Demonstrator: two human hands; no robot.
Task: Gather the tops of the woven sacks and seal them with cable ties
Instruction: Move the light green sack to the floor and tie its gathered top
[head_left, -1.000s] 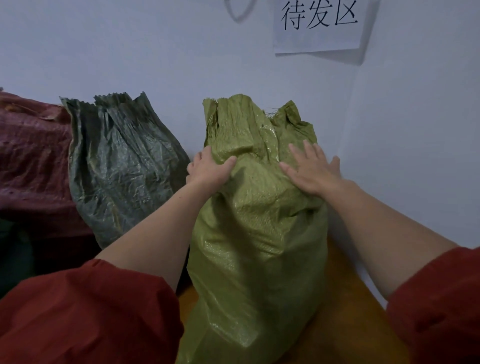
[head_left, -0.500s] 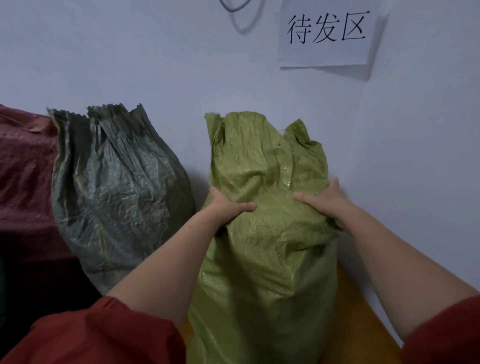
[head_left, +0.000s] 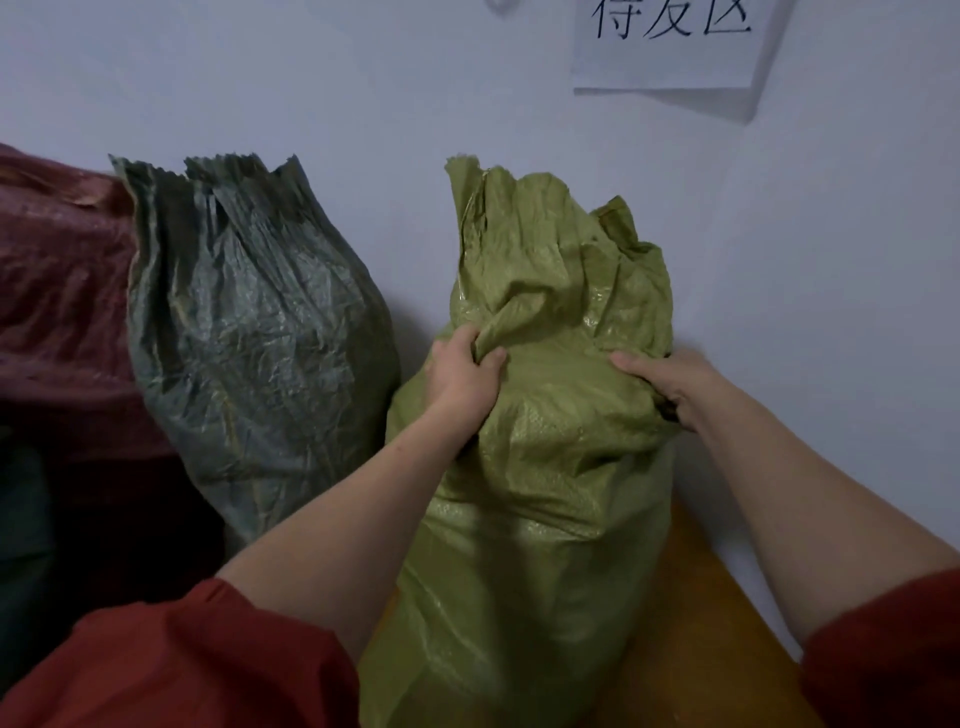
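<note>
Olive-green woven plastic forms the sack (head_left: 545, 493) held between both hands. It stands upright on an orange-brown floor (head_left: 717, 639) against a pale wall (head_left: 363, 78). Its crumpled, loosely folded top rises directly above the hands.

Left hand (head_left: 460, 379): closed on a raised fold of fabric at the sack's upper left shoulder. The thumb lies on the near face and the fingers curl over the fold, pinching it.

Right hand (head_left: 670, 384): closed on the sack's upper right shoulder. The thumb lies across the near face and the fingers curl round the far side, partly hidden by the fabric.

Outward of the left hand, near the held sack, a dark green sack (head_left: 249, 332) stands upright with a pleated top edge. Beyond it, further from the left hand, lies a dark red sack (head_left: 57, 291).

High above the right hand, a white paper sign (head_left: 670, 52) with black characters is fixed to the wall, cut off by the frame's top edge.

Behind each hand the forearm is bare up to a red sleeve: left sleeve (head_left: 182, 665), right sleeve (head_left: 883, 649).
</note>
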